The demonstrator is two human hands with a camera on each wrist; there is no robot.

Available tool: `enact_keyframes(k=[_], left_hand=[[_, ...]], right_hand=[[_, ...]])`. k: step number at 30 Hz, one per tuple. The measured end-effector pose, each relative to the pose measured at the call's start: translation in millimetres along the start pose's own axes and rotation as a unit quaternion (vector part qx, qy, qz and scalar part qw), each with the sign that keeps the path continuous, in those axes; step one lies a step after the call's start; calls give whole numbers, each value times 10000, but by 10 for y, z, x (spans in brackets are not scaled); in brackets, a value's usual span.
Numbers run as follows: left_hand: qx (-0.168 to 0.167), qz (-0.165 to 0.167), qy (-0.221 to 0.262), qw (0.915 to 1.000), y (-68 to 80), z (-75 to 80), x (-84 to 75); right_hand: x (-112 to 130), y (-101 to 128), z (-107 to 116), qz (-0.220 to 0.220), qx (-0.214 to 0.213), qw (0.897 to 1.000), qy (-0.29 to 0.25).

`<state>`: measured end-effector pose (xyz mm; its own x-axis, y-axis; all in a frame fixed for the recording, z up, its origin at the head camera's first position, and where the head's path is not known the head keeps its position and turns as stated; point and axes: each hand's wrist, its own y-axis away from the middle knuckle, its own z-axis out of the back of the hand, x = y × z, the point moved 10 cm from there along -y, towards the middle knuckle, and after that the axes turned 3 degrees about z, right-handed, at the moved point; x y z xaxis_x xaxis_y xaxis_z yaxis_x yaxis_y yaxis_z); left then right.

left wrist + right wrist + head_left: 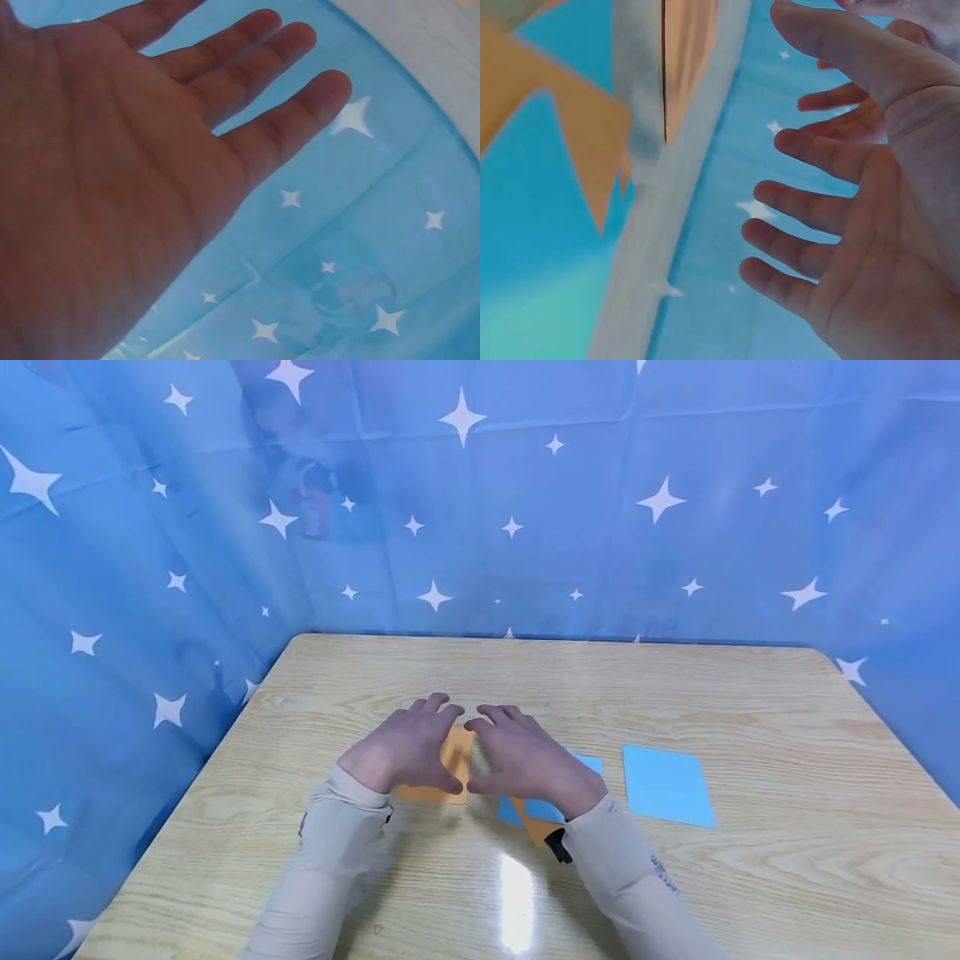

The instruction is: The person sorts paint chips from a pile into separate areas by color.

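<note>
Two hands hover over the wooden table (675,693), and neither holds anything. Our left hand (405,747) is spread with straight fingers just above an orange paper (450,768) that lies flat near the table's middle. Our right hand (528,760) is likewise open, its fingers loosely fanned, above a small overlapping heap of blue and orange sheets (528,814). A separate blue sheet (666,785) lies flat to the right, well apart from the hands.

We judge the orange paper to be very light, thin and floppy, easy to crease or tear. On the smooth, glossy tabletop it would likely slide instead of lifting, so a pinch at a corner or free edge seems best. The sheets look matte and square-cornered. A soft blue curtain with white stars (525,510) hangs around the table.
</note>
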<state>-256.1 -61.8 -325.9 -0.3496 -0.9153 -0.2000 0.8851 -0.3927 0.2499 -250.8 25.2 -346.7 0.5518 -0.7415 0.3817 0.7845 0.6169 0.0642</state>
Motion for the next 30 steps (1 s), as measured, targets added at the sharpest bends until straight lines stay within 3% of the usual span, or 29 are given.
enact_keyframes(k=[8, 17, 23, 30], left_hand=[[33, -348, -30, 9994, -80, 41, -457], [103, -759, -1028, 9917, -230, -284, -908], [47, -1085, -1076, 9882, -293, -443, -1060], [364, -920, -950, 9906, -376, -618, -1044]], right_hand=[[-231, 396, 198, 12, -277, 9996, 79], [-554, 822, 249, -3, -466, 9983, 355], [-719, 981, 162, -91, -398, 9985, 365], [-827, 998, -30, -144, -29, 9996, 253]])
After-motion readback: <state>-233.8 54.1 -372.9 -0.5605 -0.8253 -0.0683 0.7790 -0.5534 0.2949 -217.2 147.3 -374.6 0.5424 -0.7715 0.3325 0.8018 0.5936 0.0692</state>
